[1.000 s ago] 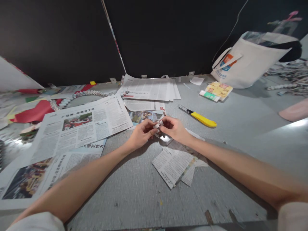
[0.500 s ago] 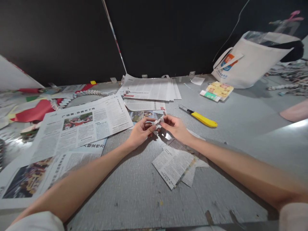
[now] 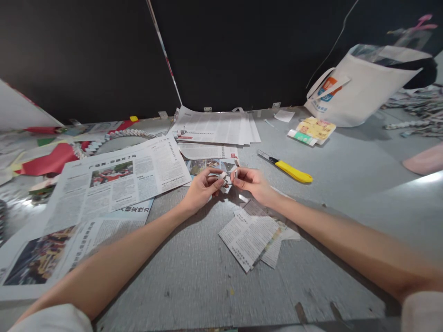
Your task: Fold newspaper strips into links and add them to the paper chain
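We pinch a small folded paper piece (image 3: pixel 223 177) in our left hand (image 3: pixel 201 190), above the worktop (image 3: pixel 173 272); our right hand (image 3: pixel 255 185) grips a folded paper strip (image 3: pixel 236 174) between thumb and finger. The two look just apart, seemingly unjoined. Nearer us, newspaper pieces (image 3: pixel 247 237) lie loose, apparently unused. Farther off, a paper chain (image 3: pixel 129 133) shows links already joined.
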`<state>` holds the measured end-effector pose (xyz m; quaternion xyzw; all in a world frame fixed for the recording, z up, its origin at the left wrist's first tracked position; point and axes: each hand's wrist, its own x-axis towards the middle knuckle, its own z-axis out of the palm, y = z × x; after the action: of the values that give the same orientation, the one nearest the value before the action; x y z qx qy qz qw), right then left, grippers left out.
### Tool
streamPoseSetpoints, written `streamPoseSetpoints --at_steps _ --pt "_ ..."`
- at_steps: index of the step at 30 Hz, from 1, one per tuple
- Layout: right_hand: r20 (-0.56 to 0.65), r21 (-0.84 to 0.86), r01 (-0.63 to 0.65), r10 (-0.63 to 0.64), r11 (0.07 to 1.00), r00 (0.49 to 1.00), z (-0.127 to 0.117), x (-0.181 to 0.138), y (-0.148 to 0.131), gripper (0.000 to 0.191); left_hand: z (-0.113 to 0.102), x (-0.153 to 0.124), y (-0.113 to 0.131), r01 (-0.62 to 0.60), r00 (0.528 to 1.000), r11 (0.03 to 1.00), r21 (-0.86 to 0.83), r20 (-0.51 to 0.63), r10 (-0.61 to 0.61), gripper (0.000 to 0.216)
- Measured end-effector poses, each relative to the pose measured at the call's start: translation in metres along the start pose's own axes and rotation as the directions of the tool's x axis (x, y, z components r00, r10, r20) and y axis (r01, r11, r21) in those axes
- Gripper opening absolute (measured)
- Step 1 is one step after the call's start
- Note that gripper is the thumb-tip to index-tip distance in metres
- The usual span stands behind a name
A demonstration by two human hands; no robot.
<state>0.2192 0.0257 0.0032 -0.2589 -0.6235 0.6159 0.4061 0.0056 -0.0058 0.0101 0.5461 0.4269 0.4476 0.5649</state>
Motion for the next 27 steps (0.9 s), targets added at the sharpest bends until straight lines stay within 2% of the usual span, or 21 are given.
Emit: streamPoseSetpoints --at_steps 9,18,27 --pt "-0.004 -0.007 -0.005 0.005 1.0 1.0 -0.0005 0.0008 0.0025 0.044 0.0003 0.0002 0.0001 -0.003 1.0 1.0 -0.006 0.015 0.003 0.051" --pt "-0.03 -0.125 0.015 -0.018 0.992 0.999 0.0019 0.0008 0.0042 0.047 -0.0001 0.0012 -0.0018 -0.004 1.0 1.0 -0.005 0.009 0.004 0.05" --pt "-0.118 -0.172 0.014 -0.035 0.985 0.992 0.0028 0.0018 0.0069 0.037 -0.001 -0.0001 -0.0016 -0.008 1.0 1.0 0.011 0.006 0.008 0.048"
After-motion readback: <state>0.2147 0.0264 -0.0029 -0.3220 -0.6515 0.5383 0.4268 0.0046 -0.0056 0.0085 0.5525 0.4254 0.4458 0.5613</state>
